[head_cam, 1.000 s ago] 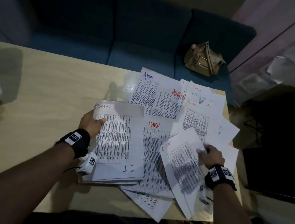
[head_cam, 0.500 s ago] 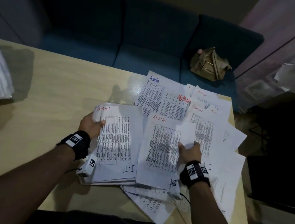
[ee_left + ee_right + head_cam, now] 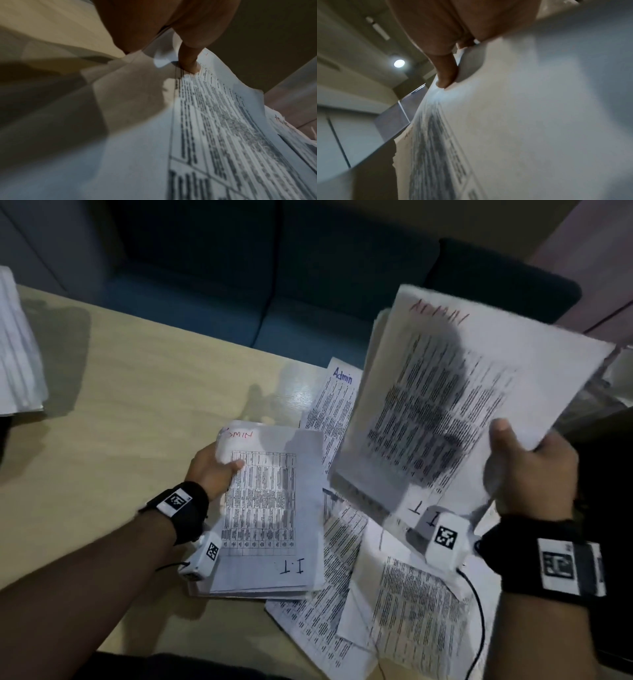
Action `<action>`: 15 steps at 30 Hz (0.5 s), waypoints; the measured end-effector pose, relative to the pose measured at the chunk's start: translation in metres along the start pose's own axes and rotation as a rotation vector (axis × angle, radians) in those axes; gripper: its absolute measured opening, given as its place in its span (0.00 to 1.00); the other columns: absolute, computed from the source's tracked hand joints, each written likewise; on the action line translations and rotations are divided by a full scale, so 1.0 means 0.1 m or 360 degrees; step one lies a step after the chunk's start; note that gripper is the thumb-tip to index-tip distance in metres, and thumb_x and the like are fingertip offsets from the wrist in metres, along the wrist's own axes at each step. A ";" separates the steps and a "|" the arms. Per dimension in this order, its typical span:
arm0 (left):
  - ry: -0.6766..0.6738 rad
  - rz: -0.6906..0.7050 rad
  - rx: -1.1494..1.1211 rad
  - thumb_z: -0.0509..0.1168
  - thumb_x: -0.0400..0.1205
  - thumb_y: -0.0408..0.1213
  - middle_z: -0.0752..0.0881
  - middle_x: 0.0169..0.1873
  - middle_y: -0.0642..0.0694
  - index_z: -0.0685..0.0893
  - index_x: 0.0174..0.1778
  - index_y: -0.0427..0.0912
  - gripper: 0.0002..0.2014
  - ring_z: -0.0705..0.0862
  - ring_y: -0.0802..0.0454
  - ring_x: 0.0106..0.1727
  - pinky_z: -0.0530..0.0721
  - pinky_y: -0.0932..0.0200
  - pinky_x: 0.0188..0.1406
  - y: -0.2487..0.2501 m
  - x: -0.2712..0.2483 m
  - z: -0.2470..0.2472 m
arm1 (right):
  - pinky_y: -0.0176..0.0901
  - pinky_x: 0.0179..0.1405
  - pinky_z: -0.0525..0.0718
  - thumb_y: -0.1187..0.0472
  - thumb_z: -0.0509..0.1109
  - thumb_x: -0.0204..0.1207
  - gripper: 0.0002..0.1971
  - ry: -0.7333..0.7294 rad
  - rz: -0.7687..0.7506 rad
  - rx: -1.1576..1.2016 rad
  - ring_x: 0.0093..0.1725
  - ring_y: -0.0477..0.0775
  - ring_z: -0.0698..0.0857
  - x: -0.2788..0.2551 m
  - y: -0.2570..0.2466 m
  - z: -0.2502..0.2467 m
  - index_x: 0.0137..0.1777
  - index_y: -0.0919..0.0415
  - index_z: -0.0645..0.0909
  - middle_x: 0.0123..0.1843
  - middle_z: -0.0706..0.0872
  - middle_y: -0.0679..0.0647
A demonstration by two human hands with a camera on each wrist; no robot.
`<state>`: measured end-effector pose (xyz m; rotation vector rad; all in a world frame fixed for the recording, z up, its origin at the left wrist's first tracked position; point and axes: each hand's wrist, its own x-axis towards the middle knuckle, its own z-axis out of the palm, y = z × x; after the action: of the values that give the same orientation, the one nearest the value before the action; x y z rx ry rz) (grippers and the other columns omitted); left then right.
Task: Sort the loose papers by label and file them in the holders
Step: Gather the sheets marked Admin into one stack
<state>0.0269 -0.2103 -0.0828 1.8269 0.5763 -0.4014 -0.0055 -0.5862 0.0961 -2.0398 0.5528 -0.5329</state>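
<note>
My left hand (image 3: 214,465) grips the upper left corner of a stack of printed sheets (image 3: 270,508) marked ADMIN in red and I.T. at the bottom; the thumb (image 3: 188,59) presses on the top sheet. My right hand (image 3: 529,470) holds a bundle of sheets (image 3: 455,402) marked ADMIN raised above the table, thumb (image 3: 447,73) on its face. Under and around them lie loose printed papers (image 3: 404,614), one headed Admin in blue (image 3: 337,398). No holder is in view.
The papers lie on a light wooden table (image 3: 120,412). Another pile of sheets (image 3: 17,350) sits at its far left edge. A dark blue sofa (image 3: 274,285) stands behind the table. A thin cable (image 3: 479,621) hangs from the right wrist camera.
My right hand has lifted its ADMIN sheets off the table, up and to the right. The left hand keeps its hold on the stack. The view has moved closer.
</note>
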 end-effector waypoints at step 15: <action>-0.0306 -0.0004 -0.0376 0.58 0.84 0.55 0.73 0.74 0.50 0.66 0.80 0.50 0.28 0.69 0.46 0.77 0.68 0.48 0.71 0.10 -0.18 0.13 | 0.34 0.39 0.77 0.60 0.72 0.77 0.14 -0.0910 0.0590 -0.0209 0.51 0.56 0.85 -1.15 0.89 1.65 0.60 0.66 0.82 0.48 0.85 0.54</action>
<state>0.0183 -0.2282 -0.0696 1.5426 0.4721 -0.4837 -0.0201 -0.4513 -0.0775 -2.0208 0.6003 0.3095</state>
